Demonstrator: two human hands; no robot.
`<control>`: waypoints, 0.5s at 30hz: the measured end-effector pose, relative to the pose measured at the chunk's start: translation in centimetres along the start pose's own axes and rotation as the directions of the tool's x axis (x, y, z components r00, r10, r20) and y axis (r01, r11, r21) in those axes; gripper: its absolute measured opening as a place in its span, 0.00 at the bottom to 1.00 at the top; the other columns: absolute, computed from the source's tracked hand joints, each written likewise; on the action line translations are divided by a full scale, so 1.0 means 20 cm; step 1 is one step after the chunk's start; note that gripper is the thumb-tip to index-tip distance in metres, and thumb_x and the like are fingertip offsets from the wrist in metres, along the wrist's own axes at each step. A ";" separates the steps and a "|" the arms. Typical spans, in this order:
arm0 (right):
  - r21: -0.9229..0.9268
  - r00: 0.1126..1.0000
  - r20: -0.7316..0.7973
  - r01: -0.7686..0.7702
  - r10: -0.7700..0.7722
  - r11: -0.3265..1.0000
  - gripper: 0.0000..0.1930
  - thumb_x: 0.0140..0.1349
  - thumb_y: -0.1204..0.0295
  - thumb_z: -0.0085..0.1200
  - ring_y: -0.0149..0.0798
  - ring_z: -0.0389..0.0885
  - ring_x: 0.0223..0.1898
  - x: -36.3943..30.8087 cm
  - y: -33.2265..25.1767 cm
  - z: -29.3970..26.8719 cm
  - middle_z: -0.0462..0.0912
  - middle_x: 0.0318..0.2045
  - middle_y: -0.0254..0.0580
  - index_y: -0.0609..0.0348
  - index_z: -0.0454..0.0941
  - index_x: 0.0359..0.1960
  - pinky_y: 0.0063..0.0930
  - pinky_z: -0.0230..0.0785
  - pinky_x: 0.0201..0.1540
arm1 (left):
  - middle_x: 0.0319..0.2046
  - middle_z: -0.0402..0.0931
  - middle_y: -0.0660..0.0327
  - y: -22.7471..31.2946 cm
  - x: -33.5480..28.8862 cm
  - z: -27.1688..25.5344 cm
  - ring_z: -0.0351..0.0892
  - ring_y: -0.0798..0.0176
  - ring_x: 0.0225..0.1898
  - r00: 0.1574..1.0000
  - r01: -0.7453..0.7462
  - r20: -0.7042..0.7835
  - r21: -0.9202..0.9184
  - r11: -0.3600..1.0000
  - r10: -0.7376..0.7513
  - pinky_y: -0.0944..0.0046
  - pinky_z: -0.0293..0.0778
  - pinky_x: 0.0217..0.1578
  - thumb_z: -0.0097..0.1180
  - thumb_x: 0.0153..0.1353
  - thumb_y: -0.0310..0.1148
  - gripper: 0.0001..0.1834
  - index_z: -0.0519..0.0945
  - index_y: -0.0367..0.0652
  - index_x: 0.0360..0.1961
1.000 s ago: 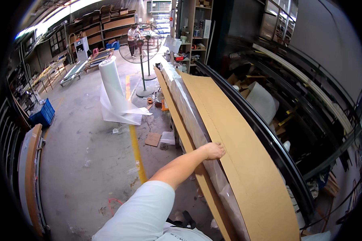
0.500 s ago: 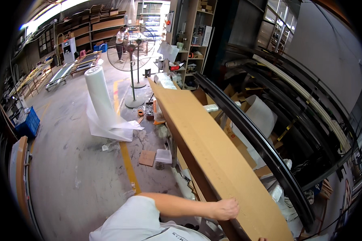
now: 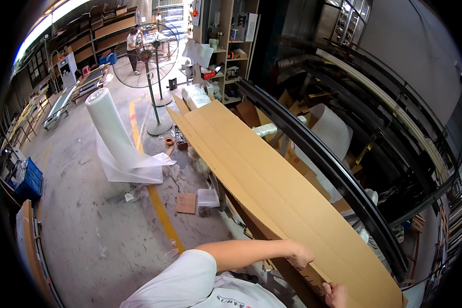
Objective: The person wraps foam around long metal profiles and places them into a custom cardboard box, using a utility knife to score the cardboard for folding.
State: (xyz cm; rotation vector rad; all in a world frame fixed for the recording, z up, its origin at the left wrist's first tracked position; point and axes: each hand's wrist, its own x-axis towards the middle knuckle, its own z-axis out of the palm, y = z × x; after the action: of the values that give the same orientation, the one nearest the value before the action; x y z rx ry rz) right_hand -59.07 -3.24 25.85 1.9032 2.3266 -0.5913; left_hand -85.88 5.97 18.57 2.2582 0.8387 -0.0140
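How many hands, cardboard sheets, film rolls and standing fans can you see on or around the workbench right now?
Hands on the cardboard: 2, left hand and right hand
Long cardboard sheet: 1
Upright roll of clear film: 1
Pedestal fans: 2, near fan and far fan
Total: 6

Long flat brown cardboard sheet (image 3: 272, 190) running from near right to far centre, atop a hidden support. Left hand (image 3: 301, 254) on its near left edge; right hand (image 3: 335, 295) just behind, at the near end. Curved black metal rail (image 3: 333, 169) alongside, right. Upright white plastic film roll (image 3: 113, 131) on the floor, left; tall pedestal fan (image 3: 148, 61) beyond it.
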 end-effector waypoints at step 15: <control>-0.192 0.936 -0.307 0.115 -0.171 0.975 0.25 0.56 0.71 0.68 0.60 0.78 0.53 -0.02 0.45 0.21 0.79 0.54 0.55 0.56 0.78 0.57 0.49 0.75 0.55 | 0.48 0.78 0.47 -1.22 -1.37 -0.48 0.78 0.48 0.54 0.836 0.516 -0.468 0.496 0.699 -0.285 0.56 0.74 0.58 0.49 0.62 0.31 0.24 0.73 0.30 0.58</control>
State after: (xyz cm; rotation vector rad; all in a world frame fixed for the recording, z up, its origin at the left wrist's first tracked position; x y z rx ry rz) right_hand -51.05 -3.70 19.81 1.8820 2.6293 -0.0831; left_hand -123.63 9.48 17.17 2.6457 1.7469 -0.0941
